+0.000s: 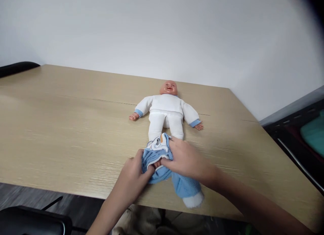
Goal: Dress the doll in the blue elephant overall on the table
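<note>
A baby doll (167,103) in a white top with blue cuffs lies on its back on the table, head toward the wall. Blue fleecy doll trousers (186,187) with white trim and a cartoon patch are bunched around the lower end of its legs. My left hand (134,172) grips the bunched cloth from the left, thumb at the opening. On the right side my right hand (186,157) pinches the same cloth, its fingers partly behind the patch. A bit of the doll's foot (157,163) shows inside the opening; the other foot is hidden.
The wooden table (88,137) meets a white wall (139,32) at its far side. A black chair (35,221) stands at the lower left. Along the right edge sits a dark rack (286,133) with teal cloth (314,133).
</note>
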{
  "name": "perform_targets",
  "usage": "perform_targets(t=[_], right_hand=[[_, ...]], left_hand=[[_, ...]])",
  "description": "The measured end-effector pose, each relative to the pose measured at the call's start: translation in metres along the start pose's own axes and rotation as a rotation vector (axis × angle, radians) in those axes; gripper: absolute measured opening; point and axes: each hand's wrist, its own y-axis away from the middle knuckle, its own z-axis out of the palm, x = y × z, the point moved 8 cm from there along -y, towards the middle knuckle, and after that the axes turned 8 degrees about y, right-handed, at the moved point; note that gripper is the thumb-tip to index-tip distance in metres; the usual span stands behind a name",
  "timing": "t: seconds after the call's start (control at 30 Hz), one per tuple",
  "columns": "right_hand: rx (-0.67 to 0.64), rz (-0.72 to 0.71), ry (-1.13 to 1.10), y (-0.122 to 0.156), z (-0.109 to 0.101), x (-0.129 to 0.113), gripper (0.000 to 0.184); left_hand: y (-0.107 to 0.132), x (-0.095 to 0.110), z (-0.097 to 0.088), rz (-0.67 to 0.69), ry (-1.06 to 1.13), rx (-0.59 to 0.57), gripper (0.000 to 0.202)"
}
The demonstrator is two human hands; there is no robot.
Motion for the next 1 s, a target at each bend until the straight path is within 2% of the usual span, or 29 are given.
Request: perform_targets(t=[0.2, 0.3, 0.43, 0.57, 0.73, 0.8, 0.87, 0.93, 1.0], right_hand=[[-0.075, 0.096, 0.098, 0.008, 0.006, 0.008, 0.023], [-0.048, 0.095, -0.006, 0.012, 0.007, 0.011, 0.024], [0.014, 0.007, -0.211, 0.013, 0.006, 0.011, 0.021], [0.062, -0.011, -0.337, 0.012, 0.008, 0.015, 0.017], [0.168, -0.125, -0.395, 0.002, -0.003, 0.016, 0.02], [0.165, -0.179, -0.401, -0.004, -0.008, 0.016, 0.017], [0.146, -0.216, -0.398, -0.009, -0.012, 0.018, 0.017], [0.121, -0.227, -0.394, -0.011, -0.013, 0.024, 0.026], [0.099, -0.2, -0.412, -0.009, -0.011, 0.035, 0.046]], left_hand=[[-0.003, 0.004, 0.011, 0.138, -0.011, 0.064, 0.028], [-0.001, -0.001, 0.012, 0.128, 0.078, 0.09, 0.037], [-0.001, -0.007, 0.01, 0.176, 0.331, 0.122, 0.049], [-0.007, -0.006, 0.003, 0.294, 0.395, 0.159, 0.036], [-0.016, 0.007, -0.02, 0.481, 0.194, 0.29, 0.022], [-0.022, 0.015, -0.026, 0.531, 0.173, 0.231, 0.025], [-0.03, 0.019, -0.029, 0.514, 0.203, 0.111, 0.031], [-0.038, 0.02, -0.033, 0.471, 0.223, 0.007, 0.038], [-0.043, 0.019, -0.04, 0.43, 0.22, -0.038, 0.047]])
